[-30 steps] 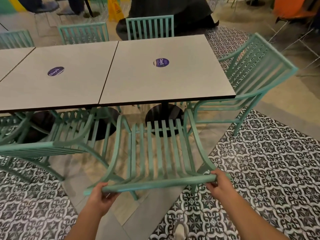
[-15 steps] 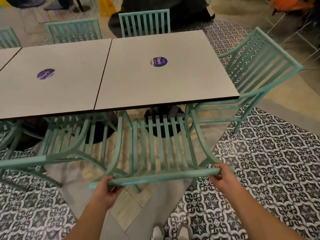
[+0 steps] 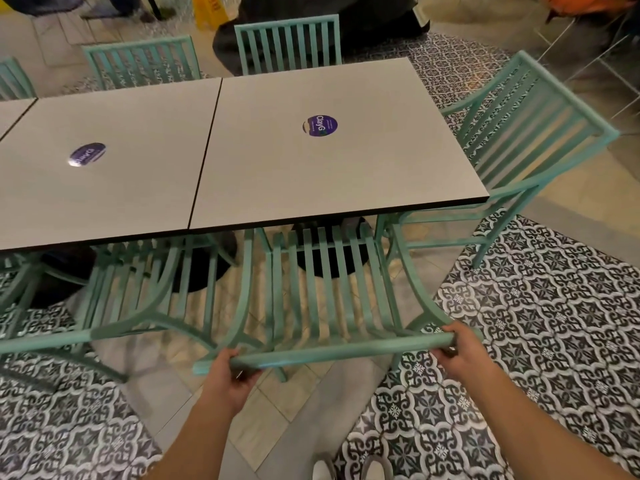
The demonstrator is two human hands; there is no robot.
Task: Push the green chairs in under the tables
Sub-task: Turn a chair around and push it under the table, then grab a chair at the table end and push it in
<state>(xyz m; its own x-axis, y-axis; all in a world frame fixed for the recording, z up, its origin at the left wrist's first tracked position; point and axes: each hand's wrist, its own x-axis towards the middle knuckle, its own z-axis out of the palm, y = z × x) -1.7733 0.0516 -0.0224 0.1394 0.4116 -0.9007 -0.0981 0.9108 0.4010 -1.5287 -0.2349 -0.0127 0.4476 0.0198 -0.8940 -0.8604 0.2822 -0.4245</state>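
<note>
Green chair (image 3: 325, 289) half under the table (image 3: 332, 161); I see left hand (image 3: 230, 377) and right hand (image 3: 457, 351) gripping its top rail. Risk: armrests look close to the table edge, a skewed push could jam them.

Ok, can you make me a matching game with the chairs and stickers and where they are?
Things:
1. chair in both hands
2. chair at the table's end
3. sticker reading ClayG
4. shoes

Places:
A. on the right table top
B. bottom edge, on the floor
C. seat partly under the table's near edge
D. right side, turned at an angle

Pairs: 1-C, 2-D, 3-A, 4-B
</note>
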